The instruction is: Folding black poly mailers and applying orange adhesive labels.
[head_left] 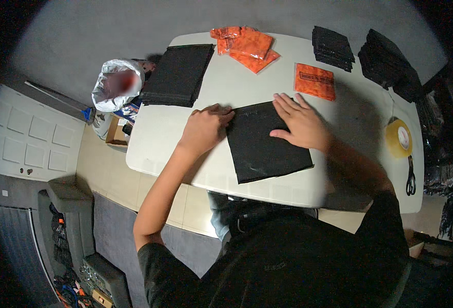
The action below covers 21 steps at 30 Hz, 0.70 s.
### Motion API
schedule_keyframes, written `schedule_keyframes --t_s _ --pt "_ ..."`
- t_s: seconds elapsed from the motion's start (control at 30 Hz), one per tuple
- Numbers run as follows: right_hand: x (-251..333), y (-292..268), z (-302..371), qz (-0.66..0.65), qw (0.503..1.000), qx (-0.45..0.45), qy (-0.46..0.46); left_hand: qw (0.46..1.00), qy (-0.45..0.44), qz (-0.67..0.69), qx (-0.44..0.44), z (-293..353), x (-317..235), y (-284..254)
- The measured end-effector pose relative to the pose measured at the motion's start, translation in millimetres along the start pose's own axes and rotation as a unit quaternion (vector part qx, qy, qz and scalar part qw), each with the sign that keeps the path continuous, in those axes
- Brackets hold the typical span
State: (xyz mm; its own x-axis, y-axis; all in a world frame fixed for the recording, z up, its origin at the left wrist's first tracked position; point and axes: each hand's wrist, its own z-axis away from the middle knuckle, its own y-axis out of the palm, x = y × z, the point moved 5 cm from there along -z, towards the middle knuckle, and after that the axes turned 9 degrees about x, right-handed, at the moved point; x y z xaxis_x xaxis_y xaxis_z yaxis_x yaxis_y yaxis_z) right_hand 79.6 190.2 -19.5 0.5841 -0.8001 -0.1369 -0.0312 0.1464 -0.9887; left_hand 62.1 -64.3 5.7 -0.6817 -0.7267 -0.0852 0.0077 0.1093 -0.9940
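A flat black fabric-like rectangle (267,143) lies on the white table (221,179) in front of me. My right hand (301,123) rests flat on its upper right part, fingers stretched and thumb apart. At its upper left corner, my left hand (208,126) is closed, the fingertips bent in at the edge. What those fingers pinch, if anything, is hidden. Just beyond my right hand lies an orange packet (314,82) with a dark printed strip.
A thick black stack (177,74) sits at the far left, beside orange plastic-wrapped packets (249,46). Two more black stacks (333,49) (390,64) stand far right. Yellow tape (400,137) and black-handled scissors (411,179) lie near the right edge. A silver-lined bag (103,95) stands left of the table.
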Motion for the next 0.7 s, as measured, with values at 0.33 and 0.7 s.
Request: schedule_keyframes --t_s 0.33,0.7 --pt "-16 12 13 -0.008 0.998 -0.067 0.012 0.992 -0.081 -0.087 0.044 5 -7 -5" --pt "-14 13 12 -0.008 0.999 -0.045 0.016 0.993 0.015 0.115 0.004 -80 -105 64"
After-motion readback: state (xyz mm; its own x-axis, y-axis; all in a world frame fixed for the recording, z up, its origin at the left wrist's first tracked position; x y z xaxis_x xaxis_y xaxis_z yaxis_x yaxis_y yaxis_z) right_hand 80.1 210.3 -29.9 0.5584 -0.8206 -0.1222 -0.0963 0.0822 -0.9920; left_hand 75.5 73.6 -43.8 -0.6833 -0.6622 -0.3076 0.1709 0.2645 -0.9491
